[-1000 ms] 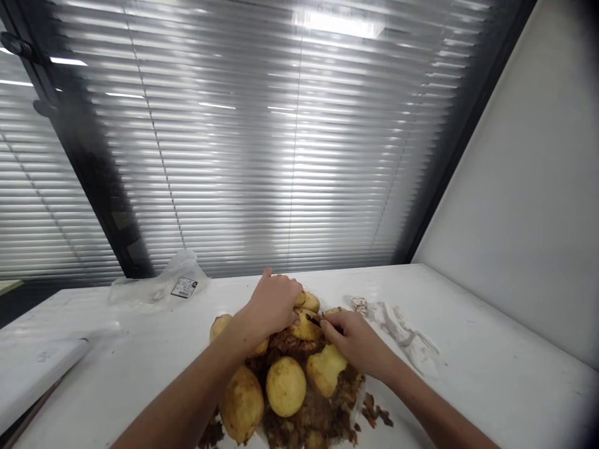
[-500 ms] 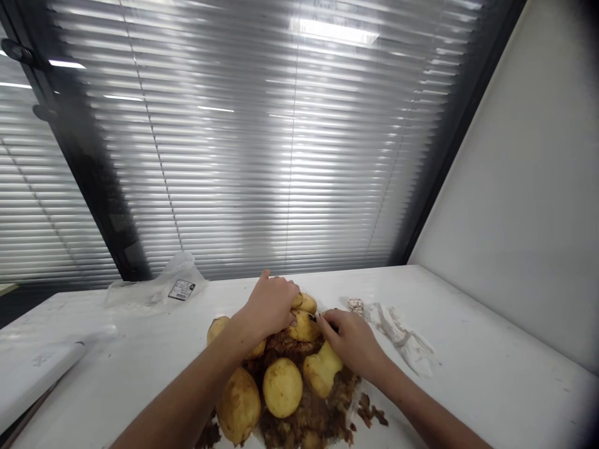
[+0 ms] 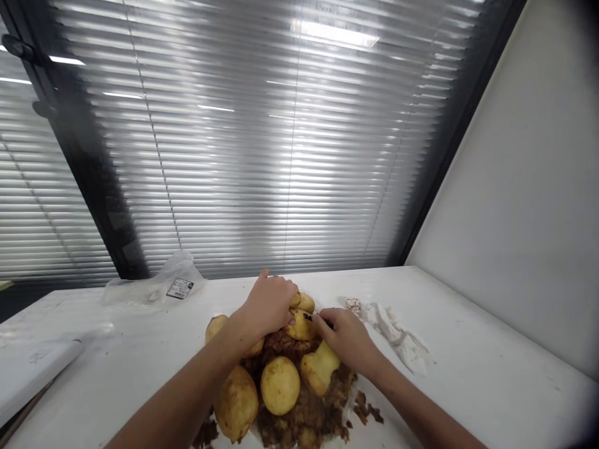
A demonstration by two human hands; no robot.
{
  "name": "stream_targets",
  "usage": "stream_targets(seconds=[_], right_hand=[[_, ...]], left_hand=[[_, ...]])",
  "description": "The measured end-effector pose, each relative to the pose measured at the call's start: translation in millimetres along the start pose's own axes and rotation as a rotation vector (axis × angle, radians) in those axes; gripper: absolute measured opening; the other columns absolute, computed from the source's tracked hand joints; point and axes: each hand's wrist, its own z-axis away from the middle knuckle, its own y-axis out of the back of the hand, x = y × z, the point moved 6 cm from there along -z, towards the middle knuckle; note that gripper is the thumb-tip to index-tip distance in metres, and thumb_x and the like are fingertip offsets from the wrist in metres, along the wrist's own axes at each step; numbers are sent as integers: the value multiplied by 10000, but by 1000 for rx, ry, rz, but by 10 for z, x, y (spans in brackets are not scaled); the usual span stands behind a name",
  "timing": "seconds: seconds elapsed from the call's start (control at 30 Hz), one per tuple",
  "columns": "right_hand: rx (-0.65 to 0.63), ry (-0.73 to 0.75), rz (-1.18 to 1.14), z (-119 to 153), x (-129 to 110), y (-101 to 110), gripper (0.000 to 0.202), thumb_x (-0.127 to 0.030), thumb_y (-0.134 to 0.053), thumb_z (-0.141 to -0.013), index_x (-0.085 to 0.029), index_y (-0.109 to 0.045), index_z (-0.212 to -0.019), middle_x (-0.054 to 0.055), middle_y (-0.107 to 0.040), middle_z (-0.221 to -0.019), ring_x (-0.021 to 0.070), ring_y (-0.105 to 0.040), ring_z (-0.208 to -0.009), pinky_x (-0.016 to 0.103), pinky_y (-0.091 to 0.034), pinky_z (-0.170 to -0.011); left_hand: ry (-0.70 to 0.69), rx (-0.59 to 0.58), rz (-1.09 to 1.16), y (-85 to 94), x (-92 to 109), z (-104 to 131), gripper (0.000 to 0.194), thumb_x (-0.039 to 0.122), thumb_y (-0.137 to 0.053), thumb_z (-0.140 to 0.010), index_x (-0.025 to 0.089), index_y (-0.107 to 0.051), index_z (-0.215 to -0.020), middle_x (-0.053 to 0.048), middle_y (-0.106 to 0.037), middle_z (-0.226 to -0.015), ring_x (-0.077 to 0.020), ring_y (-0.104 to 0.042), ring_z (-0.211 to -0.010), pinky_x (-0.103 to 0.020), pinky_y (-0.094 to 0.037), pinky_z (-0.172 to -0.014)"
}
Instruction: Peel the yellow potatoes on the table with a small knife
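Note:
My left hand (image 3: 271, 304) is closed on a yellow potato (image 3: 301, 327) at the middle of the pile, its thumb on the near side. My right hand (image 3: 344, 333) pinches a small dark tool whose tip touches that potato; most of the tool is hidden in the fingers. Below the hands lie a round peeled potato (image 3: 280, 385), a larger brownish potato (image 3: 236, 404) and a pale, notched potato (image 3: 321, 369). Brown peelings (image 3: 306, 415) are heaped under and around them.
A clear plastic bag with a label (image 3: 161, 284) lies at the back left of the white table (image 3: 140, 349). Crumpled tissue (image 3: 397, 337) is to the right, a white flat object (image 3: 35, 374) at the left edge. Blinds and a wall stand behind.
The whole view has shifted slightly. Both hands keep nearly the same place on the potato, with the dark tool at a slightly different spot on it.

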Motion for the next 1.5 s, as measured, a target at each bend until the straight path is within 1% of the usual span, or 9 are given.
stream_targets(seconds=[0.1, 0.23, 0.43, 0.67, 0.8, 1.03, 1.17, 1.3, 1.5], right_hand=[[8, -34, 21, -16, 51, 7, 376, -208, -491, -946, -162, -629, -600, 70, -692, -670, 175, -577, -644, 286, -252, -575], [-26, 17, -12, -24, -8, 3, 405, -257, -475, -973, -173, -624, -607, 30, -673, -644, 142, -554, -624, 258, -284, -583], [-15, -36, 9, -44, 1, 44, 408, -223, -503, -934, -162, -595, -541, 41, -633, -578, 141, -505, -570, 277, -234, -552], [-5, -42, 10, -61, -38, 52, 386, -238, -538, -918, -165, -604, -545, 43, -640, -591, 145, -500, -576, 279, -220, -543], [1, -30, -1, -75, -52, 49, 389, -219, -517, -931, -164, -612, -557, 44, -650, -609, 141, -503, -590, 278, -232, -554], [4, -60, -24, -122, 53, 42, 401, -189, -533, -888, -156, -547, -488, 46, -606, -551, 145, -486, -571, 280, -229, -552], [-35, -8, -73, -132, 38, 23, 425, -227, -501, -914, -163, -550, -496, 7, -567, -524, 123, -469, -551, 257, -254, -540], [-42, -22, -58, -120, 74, 48, 417, -206, -502, -881, -164, -527, -467, 6, -514, -483, 130, -437, -527, 273, -241, -534], [-83, 20, -125, -80, 20, 42, 412, -262, -468, -904, -174, -555, -511, 6, -539, -510, 133, -455, -526, 266, -262, -528]], left_hand=[[2, 4, -5, 9, 1, -4, 308, 344, -780, -729, 160, -629, -925, -69, -714, -965, -289, -657, -958, -480, -390, -982], [-4, 0, -7, 10, -2, -15, 322, 359, -784, -721, 166, -635, -932, -64, -715, -957, -287, -659, -947, -471, -395, -973], [0, 11, -13, -10, -24, -15, 342, 362, -778, -724, 162, -638, -963, -85, -712, -969, -305, -656, -954, -491, -380, -985], [7, 6, 15, -14, -38, -22, 282, 325, -763, -742, 183, -643, -955, -64, -716, -997, -283, -653, -979, -494, -358, -1020], [11, -10, 20, 8, -25, -16, 321, 356, -793, -715, 184, -639, -937, -57, -718, -973, -280, -654, -957, -485, -371, -1006], [19, -4, -1, 27, -4, -1, 312, 353, -769, -734, 171, -638, -951, -67, -711, -996, -291, -650, -977, -479, -384, -994], [14, -14, -2, 17, 0, -2, 358, 371, -791, -713, 173, -648, -975, -75, -715, -970, -297, -651, -968, -477, -383, -991], [10, -10, 6, 9, -3, -7, 336, 348, -784, -726, 179, -649, -983, -80, -711, -999, -287, -648, -975, -480, -361, -1010], [-13, -1, 6, -5, -7, -25, 327, 358, -792, -717, 179, -647, -949, -65, -709, -927, -270, -652, -895, -464, -368, -985]])
